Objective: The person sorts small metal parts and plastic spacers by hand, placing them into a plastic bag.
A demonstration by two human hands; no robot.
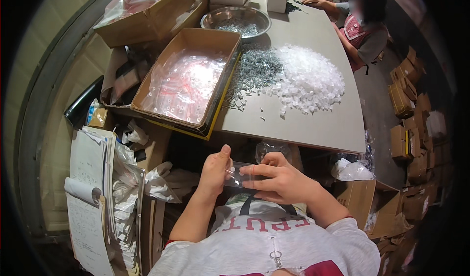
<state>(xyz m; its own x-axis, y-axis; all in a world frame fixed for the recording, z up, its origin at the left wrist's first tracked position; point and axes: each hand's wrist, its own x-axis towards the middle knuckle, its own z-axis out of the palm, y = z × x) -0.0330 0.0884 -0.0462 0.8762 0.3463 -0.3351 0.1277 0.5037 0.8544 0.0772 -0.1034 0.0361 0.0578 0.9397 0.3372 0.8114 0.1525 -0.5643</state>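
Note:
A small see-through plastic bag point(237, 177) is stretched between my hands, in front of my body and below the table's near edge. My left hand point(214, 172) grips the bag's left side, its thumb pointing up. From the right, my right hand point(280, 179) has its fingers closed on the bag's other side and partly over it. Whatever is inside the bag is too small to make out. Beyond my hands, an open cardboard tray point(230, 48) holds many flat plastic bags point(188, 87) with red edges.
On the table point(313, 129) lie a heap of small metal screws or nails point(254, 70) and a pile of white plastic pieces point(311, 77). Behind stands a metal bowl point(236, 20) of hardware. Papers point(88, 178) hang at left. A co-worker point(360, 31) is at far right, near cardboard boxes point(406, 85).

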